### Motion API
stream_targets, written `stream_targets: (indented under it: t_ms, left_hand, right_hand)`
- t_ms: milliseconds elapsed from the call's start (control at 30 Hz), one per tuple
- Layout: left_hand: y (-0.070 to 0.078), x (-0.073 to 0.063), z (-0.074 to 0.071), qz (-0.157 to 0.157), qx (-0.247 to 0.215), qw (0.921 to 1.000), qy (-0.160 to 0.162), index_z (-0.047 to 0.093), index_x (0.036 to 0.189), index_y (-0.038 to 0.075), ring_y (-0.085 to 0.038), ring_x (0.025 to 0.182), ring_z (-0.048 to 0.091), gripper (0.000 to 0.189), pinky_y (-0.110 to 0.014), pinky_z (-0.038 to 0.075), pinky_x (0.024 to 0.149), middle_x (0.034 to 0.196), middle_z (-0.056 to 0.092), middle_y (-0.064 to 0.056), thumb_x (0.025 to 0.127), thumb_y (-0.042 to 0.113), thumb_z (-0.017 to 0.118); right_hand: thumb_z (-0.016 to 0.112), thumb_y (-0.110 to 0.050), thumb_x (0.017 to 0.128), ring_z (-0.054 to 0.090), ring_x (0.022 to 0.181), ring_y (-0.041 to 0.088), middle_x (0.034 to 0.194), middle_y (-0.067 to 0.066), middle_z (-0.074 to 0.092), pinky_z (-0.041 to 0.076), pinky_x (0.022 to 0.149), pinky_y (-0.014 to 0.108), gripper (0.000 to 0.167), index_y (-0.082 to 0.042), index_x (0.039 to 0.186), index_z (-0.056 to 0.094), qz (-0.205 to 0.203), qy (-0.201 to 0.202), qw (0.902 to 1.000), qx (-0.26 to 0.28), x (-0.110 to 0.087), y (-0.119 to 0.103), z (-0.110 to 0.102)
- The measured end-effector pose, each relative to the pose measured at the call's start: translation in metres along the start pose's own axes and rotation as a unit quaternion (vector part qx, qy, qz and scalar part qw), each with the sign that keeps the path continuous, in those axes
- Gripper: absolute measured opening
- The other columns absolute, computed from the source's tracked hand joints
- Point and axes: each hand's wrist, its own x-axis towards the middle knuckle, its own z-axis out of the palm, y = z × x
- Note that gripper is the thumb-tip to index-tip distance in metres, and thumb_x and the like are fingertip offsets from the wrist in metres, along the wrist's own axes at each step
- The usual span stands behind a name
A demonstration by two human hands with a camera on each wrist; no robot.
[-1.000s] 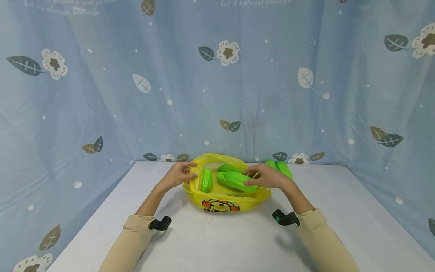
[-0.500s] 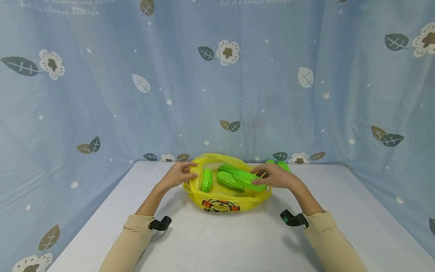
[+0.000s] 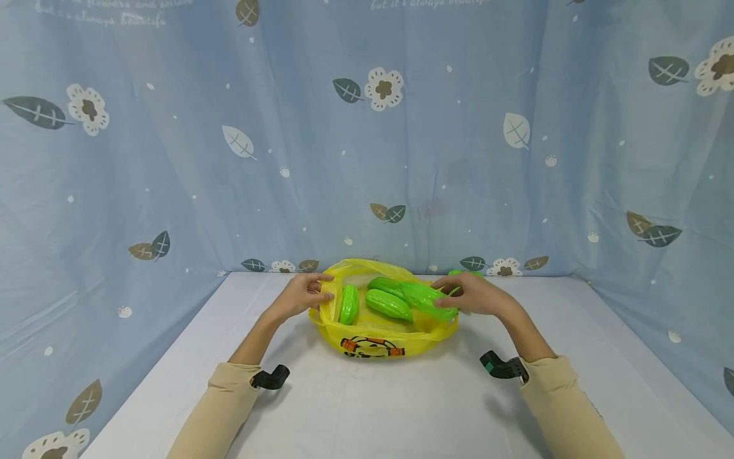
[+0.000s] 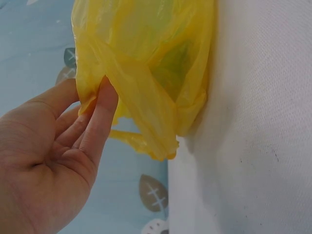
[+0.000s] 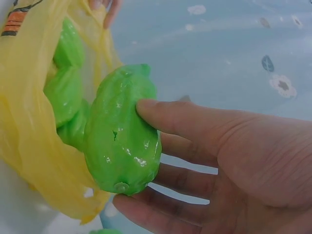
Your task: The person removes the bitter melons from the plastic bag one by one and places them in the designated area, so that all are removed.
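Note:
A yellow plastic bag [image 3: 421,343] lies mouth-up on the table, its front printed in black and orange. My left hand [image 3: 298,295] pinches the bag's left edge between thumb and fingers; the left wrist view shows the thin film [image 4: 141,97] bunched there. With thumb and fingers, my right hand [image 3: 474,294] grips a shiny, ridged green bitter melon [image 5: 122,131] over the bag's right rim. Several similar melons rest inside: one upright-looking melon [image 3: 348,305] by the left wall, another melon [image 3: 390,305] in the middle.
Behind my right hand, more green melons [image 3: 455,272] lie at the table's back, mostly hidden now. The white table [image 3: 367,408] runs back to a blue patterned curtain [image 3: 287,210]. Black camera mounts [image 3: 271,377] sit on both wrists.
My right hand has carried the gripped melon rightward, from the bag's middle to its right rim, uncovering the melon beneath. My left hand has stayed at the bag's edge.

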Motion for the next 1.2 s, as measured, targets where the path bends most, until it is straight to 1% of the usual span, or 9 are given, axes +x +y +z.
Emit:
stream_targets:
  t_ms: [133,233,367,500,567,667,900,1100,1200]
  left_hand:
    - [-0.002,0.001,0.001,0.004,0.000,1.0000,-0.001,0.056,0.136,0.001,-0.020,0.079,0.072,0.052,-0.041,0.063,0.069,0.104,0.071,-0.022,0.090,0.019,0.073]
    - [-0.002,0.001,0.001,0.003,0.006,1.0000,0.001,0.057,0.136,0.002,-0.019,0.080,0.072,0.051,-0.039,0.063,0.068,0.105,0.071,-0.021,0.090,0.019,0.073]
    - [0.000,0.001,0.001,-0.001,0.012,0.9999,0.003,0.058,0.135,0.004,-0.016,0.079,0.071,0.050,-0.037,0.063,0.067,0.105,0.072,-0.019,0.090,0.020,0.073]
    - [0.000,0.000,0.001,-0.002,0.012,0.9999,0.003,0.058,0.135,0.005,-0.015,0.077,0.071,0.050,-0.037,0.063,0.068,0.103,0.072,-0.017,0.090,0.020,0.073]
    - [0.000,0.000,0.001,0.000,0.014,0.9999,0.003,0.057,0.136,0.005,-0.014,0.076,0.071,0.050,-0.036,0.063,0.068,0.103,0.071,-0.017,0.090,0.020,0.072]
    - [0.000,-0.001,0.001,0.002,0.015,0.9999,0.005,0.057,0.136,0.004,-0.014,0.076,0.070,0.051,-0.036,0.063,0.068,0.102,0.071,-0.017,0.090,0.020,0.072]
    - [0.002,-0.003,0.002,-0.008,0.005,1.0000,0.003,0.056,0.137,0.003,-0.019,0.077,0.071,0.052,-0.044,0.062,0.071,0.104,0.070,-0.020,0.090,0.019,0.072]
    - [0.001,-0.001,0.003,-0.011,0.015,0.9998,0.007,0.058,0.136,0.008,-0.016,0.078,0.071,0.050,-0.037,0.063,0.070,0.103,0.071,-0.016,0.090,0.019,0.073]
    - [-0.001,0.000,0.003,-0.006,0.017,0.9998,0.005,0.057,0.136,0.007,-0.017,0.079,0.071,0.050,-0.036,0.063,0.069,0.103,0.071,-0.016,0.090,0.018,0.072]
  right_hand:
    - [0.066,-0.033,0.094,0.065,0.107,0.031,0.124,0.020,0.065,0.059,0.078,0.039,0.051,-0.004,0.135,0.058,0.008,-0.001,0.9999,0.008,-0.003,0.004,-0.005]
    - [0.066,-0.033,0.094,0.068,0.095,0.028,0.124,0.021,0.064,0.058,0.076,0.035,0.051,-0.004,0.135,0.057,0.012,0.003,0.9999,0.005,-0.004,0.007,-0.008]
    - [0.066,-0.032,0.094,0.067,0.076,0.022,0.124,0.021,0.065,0.058,0.073,0.036,0.052,-0.003,0.136,0.056,0.011,0.008,0.9999,0.006,-0.006,0.011,-0.013]
    - [0.065,-0.033,0.095,0.068,0.090,0.021,0.124,0.021,0.065,0.060,0.076,0.038,0.053,-0.003,0.137,0.056,0.016,0.013,0.9998,0.006,-0.009,0.016,-0.016]
    - [0.065,-0.033,0.095,0.067,0.100,0.025,0.125,0.022,0.064,0.060,0.080,0.041,0.053,-0.003,0.138,0.055,0.018,0.013,0.9997,0.012,-0.011,0.017,-0.017]
    - [0.064,-0.033,0.096,0.066,0.106,0.030,0.127,0.023,0.062,0.060,0.084,0.044,0.054,-0.003,0.139,0.054,0.027,0.017,0.9993,0.018,-0.014,0.018,-0.019]
    - [0.066,-0.034,0.094,0.067,0.102,0.026,0.126,0.023,0.062,0.062,0.079,0.037,0.056,-0.001,0.138,0.054,0.032,0.030,0.9988,0.022,-0.019,0.022,-0.024]
    - [0.065,-0.034,0.095,0.068,0.101,0.026,0.126,0.024,0.062,0.062,0.078,0.035,0.056,-0.001,0.138,0.054,0.036,0.040,0.9983,0.020,-0.022,0.023,-0.027]
    - [0.065,-0.034,0.095,0.068,0.101,0.026,0.126,0.025,0.062,0.062,0.079,0.037,0.056,-0.001,0.138,0.054,0.040,0.042,0.9981,0.018,-0.022,0.024,-0.029]
